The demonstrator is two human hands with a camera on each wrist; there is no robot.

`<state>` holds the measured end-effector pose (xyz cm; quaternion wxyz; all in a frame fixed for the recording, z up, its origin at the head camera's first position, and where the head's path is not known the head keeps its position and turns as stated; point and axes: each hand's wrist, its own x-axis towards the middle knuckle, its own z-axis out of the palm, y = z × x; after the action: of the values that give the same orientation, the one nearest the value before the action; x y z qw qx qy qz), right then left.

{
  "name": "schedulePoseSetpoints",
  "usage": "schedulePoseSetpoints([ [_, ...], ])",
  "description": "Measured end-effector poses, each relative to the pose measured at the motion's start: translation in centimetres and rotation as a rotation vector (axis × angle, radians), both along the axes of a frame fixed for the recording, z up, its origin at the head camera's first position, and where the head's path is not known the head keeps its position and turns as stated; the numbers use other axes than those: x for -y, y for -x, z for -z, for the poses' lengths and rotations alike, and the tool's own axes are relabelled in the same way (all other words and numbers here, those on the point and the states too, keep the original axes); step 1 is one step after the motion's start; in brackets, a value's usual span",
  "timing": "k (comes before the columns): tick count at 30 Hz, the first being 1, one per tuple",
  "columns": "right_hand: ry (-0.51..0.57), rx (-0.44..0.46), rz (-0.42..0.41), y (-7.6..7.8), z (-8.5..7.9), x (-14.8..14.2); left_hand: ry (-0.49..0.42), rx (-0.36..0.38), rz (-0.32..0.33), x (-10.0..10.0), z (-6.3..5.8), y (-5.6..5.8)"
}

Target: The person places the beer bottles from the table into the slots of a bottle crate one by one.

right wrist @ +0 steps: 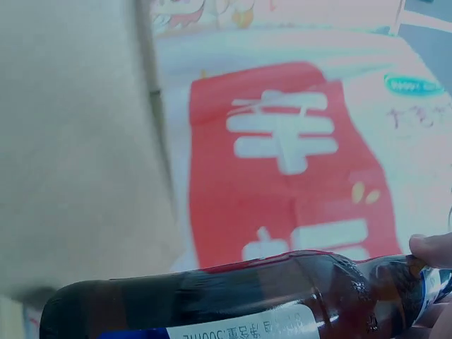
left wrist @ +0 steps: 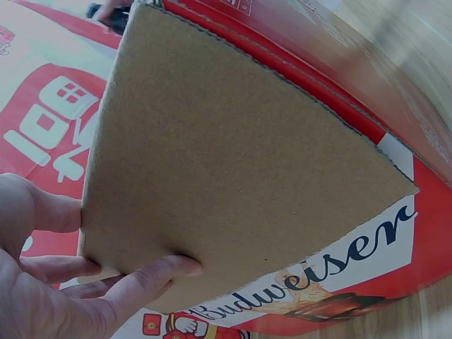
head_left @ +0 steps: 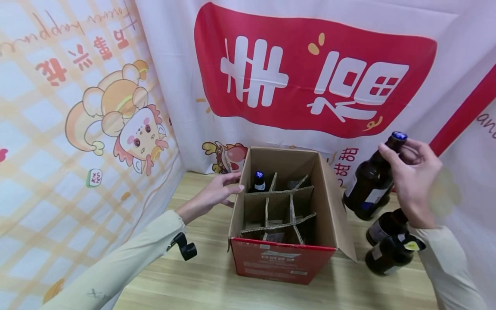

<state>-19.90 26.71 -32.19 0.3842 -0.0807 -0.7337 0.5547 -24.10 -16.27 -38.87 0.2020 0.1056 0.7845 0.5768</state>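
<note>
My right hand grips a dark brown beer bottle by its neck, thumb and fingers round it just under the blue cap. The bottle tilts beside the right wall of an open cardboard box; the right wrist view shows its white label. My left hand holds the box's left rim, thumb at the top edge and fingers against the outer flap. Cardboard dividers split the box into compartments. One blue-capped bottle stands in the far-left compartment.
More brown bottles stand on the wooden table right of the box, one partly hidden behind the held bottle. The box's right flap slants outward towards them. A printed cloth hangs close behind and at both sides.
</note>
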Motion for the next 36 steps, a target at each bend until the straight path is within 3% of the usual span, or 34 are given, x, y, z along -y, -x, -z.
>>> schedulePoseSetpoints([
  [8,-0.066,0.061,-0.082,0.6,-4.0,2.7,-0.022,0.002,-0.003,-0.1,0.2,0.1],
  [16,-0.098,-0.095,-0.134,1.8,-5.4,6.9,-0.007,-0.006,-0.001,0.1,0.0,-0.2],
  [21,-0.07,-0.109,-0.225,2.8,-6.2,8.8,0.003,-0.02,-0.005,0.3,-0.1,-0.3],
  [27,-0.076,-0.061,-0.363,5.1,-5.3,11.4,0.002,-0.025,-0.005,0.3,-0.2,-0.2],
  [36,-0.179,0.002,-0.406,9.2,-1.3,14.3,-0.011,-0.027,-0.006,0.2,-0.3,-0.2],
])
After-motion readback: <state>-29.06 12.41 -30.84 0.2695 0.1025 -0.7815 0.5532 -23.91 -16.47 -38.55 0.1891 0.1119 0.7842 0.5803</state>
